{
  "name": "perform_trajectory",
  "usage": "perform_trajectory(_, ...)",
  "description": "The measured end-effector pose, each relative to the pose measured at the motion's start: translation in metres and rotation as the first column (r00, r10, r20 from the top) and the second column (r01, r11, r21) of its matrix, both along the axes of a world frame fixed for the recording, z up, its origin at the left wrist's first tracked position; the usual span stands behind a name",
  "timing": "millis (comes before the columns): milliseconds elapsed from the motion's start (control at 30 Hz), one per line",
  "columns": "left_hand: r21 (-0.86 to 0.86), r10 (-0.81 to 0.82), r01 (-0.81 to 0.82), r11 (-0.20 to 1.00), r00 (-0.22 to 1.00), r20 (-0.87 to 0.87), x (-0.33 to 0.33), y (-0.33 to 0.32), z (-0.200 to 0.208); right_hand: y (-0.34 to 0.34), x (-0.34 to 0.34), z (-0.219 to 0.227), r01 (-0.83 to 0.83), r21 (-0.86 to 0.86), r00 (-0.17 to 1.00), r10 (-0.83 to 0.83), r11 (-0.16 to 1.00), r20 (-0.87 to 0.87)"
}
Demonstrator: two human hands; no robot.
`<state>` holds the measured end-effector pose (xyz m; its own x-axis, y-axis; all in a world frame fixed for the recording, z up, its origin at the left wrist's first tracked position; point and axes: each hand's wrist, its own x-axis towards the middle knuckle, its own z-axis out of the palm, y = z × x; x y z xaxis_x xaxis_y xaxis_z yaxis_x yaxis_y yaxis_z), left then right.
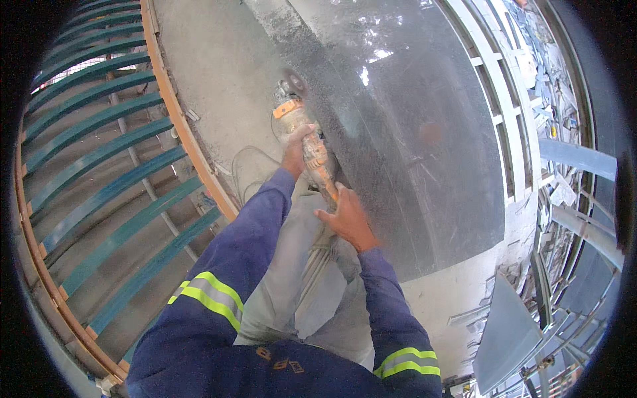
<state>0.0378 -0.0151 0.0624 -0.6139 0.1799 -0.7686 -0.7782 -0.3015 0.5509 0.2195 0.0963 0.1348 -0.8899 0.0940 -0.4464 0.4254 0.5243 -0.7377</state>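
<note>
Both of my hands hold a dusty grey and orange angle grinder [317, 154]. My left hand [296, 151] is closed round its body near the orange collar. Farther back, my right hand [349, 216] is closed on the rear end of the tool. The round disc [296, 81] points away from me, beside the edge of a large dark grey metal sheet [444, 199]; whether it touches the sheet I cannot tell. Dust or scuff marks run along the sheet, and a reddish-brown patch shows near its middle.
On the left stands an orange-edged frame [174, 113] with several teal bars [106, 126]. A thin cable [240, 154] loops on the concrete floor [212, 60] beside my left arm. White slatted framing [511, 113] borders the sheet's right side. Metal offcuts [507, 335] are piled beyond it.
</note>
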Motion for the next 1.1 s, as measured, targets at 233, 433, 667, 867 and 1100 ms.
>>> perform_trajectory(233, -0.006, 0.024, -0.024, 1.0, 1.0, -0.001, -0.019, 0.044, -0.004, 0.01, -0.046, -0.048, -0.001, 0.206, 0.988, -0.031, 0.978, 0.151)
perform_trajectory(433, 0.018, 0.08, -0.078, 0.997, 0.992, -0.099, -0.052, 0.068, -0.053, 0.034, -0.1, -0.095, 0.095, 0.24, 0.987, -0.123, 0.966, 0.106)
perform_trajectory(667, -0.084, 0.013, -0.036, 0.996, 0.967, -0.255, -0.101, 0.092, -0.118, 0.051, -0.148, -0.188, 0.064, 0.294, 0.997, -0.075, 0.954, 0.028)
perform_trajectory(867, -0.05, 0.048, -0.062, 0.997, 0.968, -0.247, -0.12, 0.086, -0.176, 0.05, -0.164, -0.24, 0.048, 0.27, 0.999, -0.043, 0.962, -0.027)
perform_trajectory(1100, -0.086, -0.038, 0.006, 0.996, 0.925, -0.379, -0.131, 0.074, -0.199, 0.035, -0.171, -0.26, 0.106, 0.24, 0.993, -0.092, 0.965, -0.068)
